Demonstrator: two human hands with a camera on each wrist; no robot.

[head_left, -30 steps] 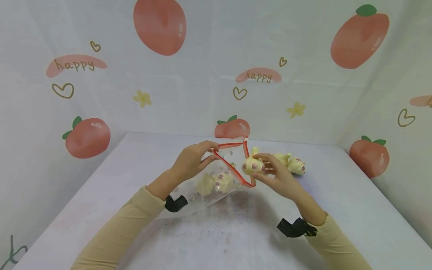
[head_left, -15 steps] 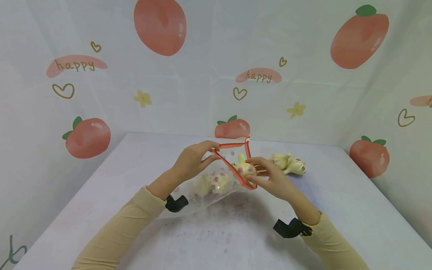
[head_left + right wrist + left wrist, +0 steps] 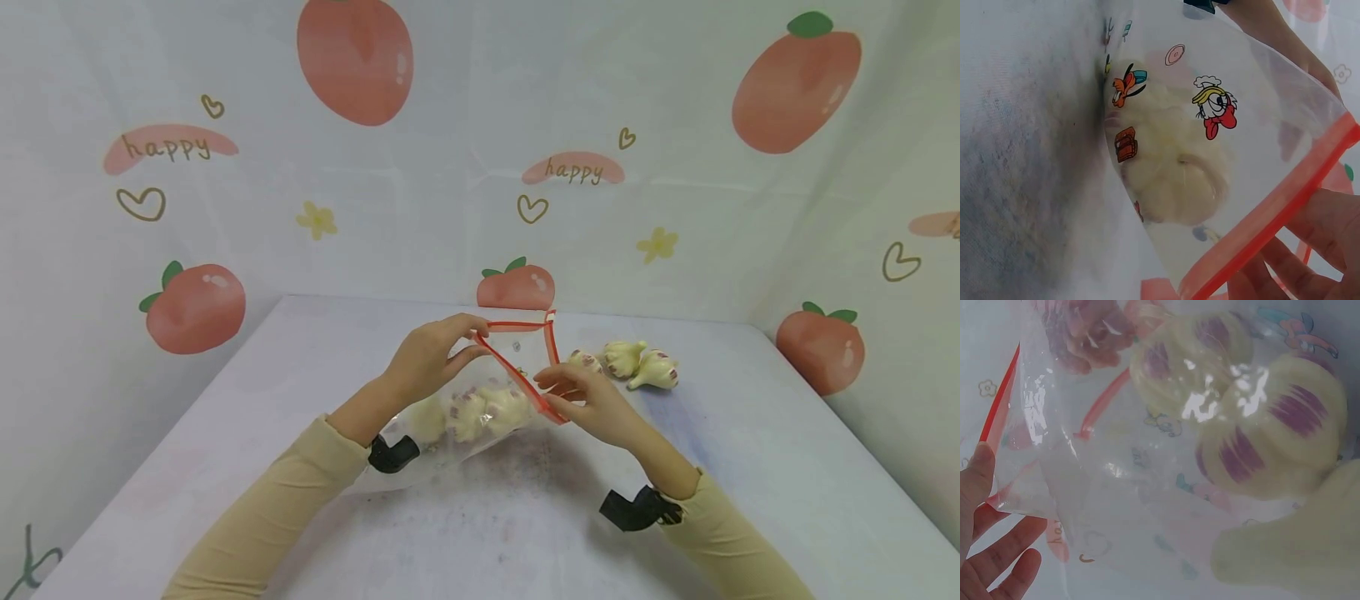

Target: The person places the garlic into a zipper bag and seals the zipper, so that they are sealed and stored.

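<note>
A clear zip bag with a red-edged mouth [image 3: 513, 372] and cartoon prints is held up at a slant, mouth toward the right. My left hand [image 3: 431, 357] pinches its upper rim between thumb and fingers. Several garlic bulbs [image 3: 467, 416] with purple patches lie inside; the left wrist view shows a garlic bulb [image 3: 1266, 431] close up through the film. My right hand [image 3: 596, 406] is at the mouth, its loosely bent fingers holding no garlic. In the right wrist view, fingers [image 3: 1297, 269] reach behind the red rim, partly hidden by it.
Three loose garlic bulbs lie on the table right of the bag: one garlic bulb [image 3: 585, 361] just beyond my right hand, another bulb [image 3: 624, 358] farther right, and a third bulb [image 3: 657, 369] beside it. A printed cloth wall [image 3: 420, 208] stands behind the white table [image 3: 750, 433].
My right hand has moved left and down to the bag's mouth with a garlic bulb and let it go inside. That bulb now lies with the others. The left hand has stayed at the rim.
</note>
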